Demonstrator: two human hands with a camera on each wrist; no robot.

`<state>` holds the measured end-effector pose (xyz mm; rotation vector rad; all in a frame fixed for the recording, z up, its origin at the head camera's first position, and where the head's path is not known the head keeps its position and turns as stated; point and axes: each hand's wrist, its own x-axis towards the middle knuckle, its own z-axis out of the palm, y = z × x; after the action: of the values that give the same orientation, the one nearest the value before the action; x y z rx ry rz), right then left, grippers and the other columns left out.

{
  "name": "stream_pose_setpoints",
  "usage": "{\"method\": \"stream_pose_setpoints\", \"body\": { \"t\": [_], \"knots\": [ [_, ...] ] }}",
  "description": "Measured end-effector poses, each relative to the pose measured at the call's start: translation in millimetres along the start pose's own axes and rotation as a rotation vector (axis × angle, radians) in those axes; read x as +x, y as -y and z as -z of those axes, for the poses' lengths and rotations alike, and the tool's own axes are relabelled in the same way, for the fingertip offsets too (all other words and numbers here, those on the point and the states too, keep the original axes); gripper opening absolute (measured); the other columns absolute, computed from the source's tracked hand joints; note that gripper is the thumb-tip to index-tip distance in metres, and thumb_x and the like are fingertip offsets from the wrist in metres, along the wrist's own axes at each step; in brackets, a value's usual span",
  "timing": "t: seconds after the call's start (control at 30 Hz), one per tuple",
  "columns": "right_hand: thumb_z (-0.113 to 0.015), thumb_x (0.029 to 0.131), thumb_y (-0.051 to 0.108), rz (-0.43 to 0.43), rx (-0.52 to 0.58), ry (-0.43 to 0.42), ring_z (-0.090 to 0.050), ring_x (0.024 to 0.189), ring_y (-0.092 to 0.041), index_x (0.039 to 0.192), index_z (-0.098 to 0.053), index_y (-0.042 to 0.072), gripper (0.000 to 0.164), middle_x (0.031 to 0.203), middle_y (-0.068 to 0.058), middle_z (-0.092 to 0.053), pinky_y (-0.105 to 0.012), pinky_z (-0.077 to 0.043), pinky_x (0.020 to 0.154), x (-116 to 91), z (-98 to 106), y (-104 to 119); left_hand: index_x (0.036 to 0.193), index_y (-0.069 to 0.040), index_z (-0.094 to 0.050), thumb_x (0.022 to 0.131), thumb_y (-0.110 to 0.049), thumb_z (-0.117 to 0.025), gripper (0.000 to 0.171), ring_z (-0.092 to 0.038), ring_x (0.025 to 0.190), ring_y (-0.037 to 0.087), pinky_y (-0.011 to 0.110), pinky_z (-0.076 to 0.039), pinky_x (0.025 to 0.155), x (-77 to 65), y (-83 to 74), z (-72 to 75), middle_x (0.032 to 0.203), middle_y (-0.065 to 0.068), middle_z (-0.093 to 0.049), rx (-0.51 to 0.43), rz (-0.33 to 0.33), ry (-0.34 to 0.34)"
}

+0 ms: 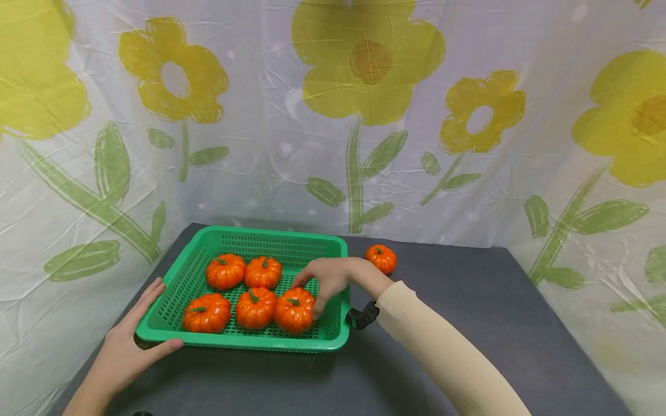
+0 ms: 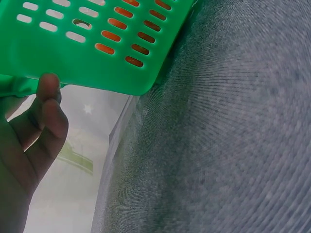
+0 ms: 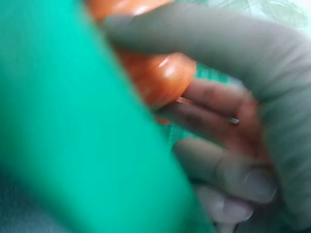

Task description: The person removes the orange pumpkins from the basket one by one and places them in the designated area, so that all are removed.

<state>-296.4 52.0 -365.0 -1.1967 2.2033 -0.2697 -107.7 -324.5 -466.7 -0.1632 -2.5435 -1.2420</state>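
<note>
A green plastic basket (image 1: 244,342) holds several small orange pumpkins, among them one at its front left (image 1: 206,314) and one at front centre (image 1: 256,309). My right hand (image 1: 330,280) reaches over the basket's right side and grips the front-right pumpkin (image 1: 294,312) between thumb and fingers. That pumpkin (image 3: 165,77) is blurred in the right wrist view, partly covered by the basket wall (image 3: 92,126) and thumb. At the basket's front-left corner, my left hand (image 1: 122,349) holds the rim, thumb along the front and fingers along the left side.
Behind the right forearm, another orange pumpkin (image 1: 381,258) sits outside the basket on the dark grey table (image 1: 468,306). A flower-printed curtain (image 1: 250,173) surrounds the table at the back and sides. A black band (image 1: 363,315) is on my right wrist.
</note>
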Motion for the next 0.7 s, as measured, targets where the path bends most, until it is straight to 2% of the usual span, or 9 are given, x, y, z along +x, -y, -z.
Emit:
{"method": "stream_pose_setpoints", "body": {
  "t": [0.2, 0.3, 0.37, 0.43, 0.53, 0.6, 0.7],
  "knots": [
    [-0.089, 0.084, 0.032, 0.071, 0.040, -0.095, -0.057, 0.135, -0.015, 0.150, -0.062, 0.018, 0.072, 0.152, 0.001, -0.061, -0.039, -0.048, 0.113, -12.7, -2.6, -2.6, 0.170, -0.034, -0.025, 0.086, -0.018, -0.089, 0.107, -0.012, 0.143, -0.021, 0.085, -0.019, 0.107, 1.4, -0.3, -0.6, 0.176, -0.021, -0.011, -0.003, 0.005, 0.012],
    [-0.088, 0.085, 0.033, 0.089, 0.067, -0.155, -0.065, 0.102, -0.017, 0.151, -0.062, 0.020, 0.072, 0.153, 0.001, -0.060, -0.033, -0.054, 0.093, -20.0, -4.2, -3.3, 0.171, -0.035, -0.024, 0.087, -0.018, -0.089, 0.107, -0.011, 0.145, -0.018, 0.086, -0.020, 0.105, 3.2, -1.1, -0.9, 0.177, -0.021, -0.010, -0.006, 0.009, 0.022],
    [-0.088, 0.084, 0.032, 0.095, 0.085, -0.202, -0.062, 0.097, -0.016, 0.150, -0.062, 0.021, 0.071, 0.151, 0.001, -0.061, -0.030, -0.053, 0.081, -24.2, -5.0, -4.2, 0.171, -0.036, -0.023, 0.088, -0.019, -0.088, 0.106, -0.011, 0.146, -0.017, 0.087, -0.020, 0.105, 4.3, -1.7, -0.9, 0.176, -0.022, -0.009, -0.011, 0.014, 0.028],
    [-0.088, 0.084, 0.032, 0.102, 0.106, -0.246, -0.063, 0.100, -0.016, 0.148, -0.062, 0.020, 0.070, 0.150, 0.000, -0.061, -0.028, -0.051, 0.075, -27.4, -6.1, -5.1, 0.171, -0.036, -0.023, 0.088, -0.019, -0.088, 0.106, -0.010, 0.147, -0.017, 0.086, -0.020, 0.106, 4.3, -2.0, -0.8, 0.176, -0.023, -0.009, -0.011, 0.018, 0.028],
    [-0.089, 0.084, 0.033, 0.111, 0.134, -0.306, -0.058, 0.128, -0.014, 0.145, -0.063, 0.019, 0.068, 0.147, 0.000, -0.063, -0.025, -0.053, 0.078, -30.1, -9.2, -6.9, 0.171, -0.036, -0.023, 0.088, -0.020, -0.087, 0.106, -0.010, 0.148, -0.016, 0.086, -0.020, 0.106, 3.3, -1.8, -0.2, 0.176, -0.024, -0.009, -0.006, 0.025, 0.027],
    [-0.090, 0.083, 0.033, 0.118, 0.158, -0.331, -0.060, 0.126, -0.019, 0.144, -0.064, 0.018, 0.068, 0.145, 0.000, -0.064, -0.025, -0.053, 0.076, -30.5, -12.3, -8.1, 0.171, -0.036, -0.023, 0.088, -0.020, -0.087, 0.106, -0.010, 0.148, -0.015, 0.086, -0.020, 0.105, 2.2, -1.5, 0.1, 0.175, -0.025, -0.008, -0.002, 0.029, 0.028],
    [-0.090, 0.083, 0.033, 0.129, 0.191, -0.349, -0.064, 0.105, -0.024, 0.143, -0.065, 0.017, 0.067, 0.144, -0.002, -0.065, -0.024, -0.050, 0.069, -31.1, -17.3, -8.5, 0.171, -0.036, -0.022, 0.088, -0.020, -0.088, 0.106, -0.010, 0.148, -0.015, 0.087, -0.020, 0.105, 0.7, -1.3, 0.3, 0.175, -0.026, -0.008, 0.004, 0.033, 0.028]
  ]
}}
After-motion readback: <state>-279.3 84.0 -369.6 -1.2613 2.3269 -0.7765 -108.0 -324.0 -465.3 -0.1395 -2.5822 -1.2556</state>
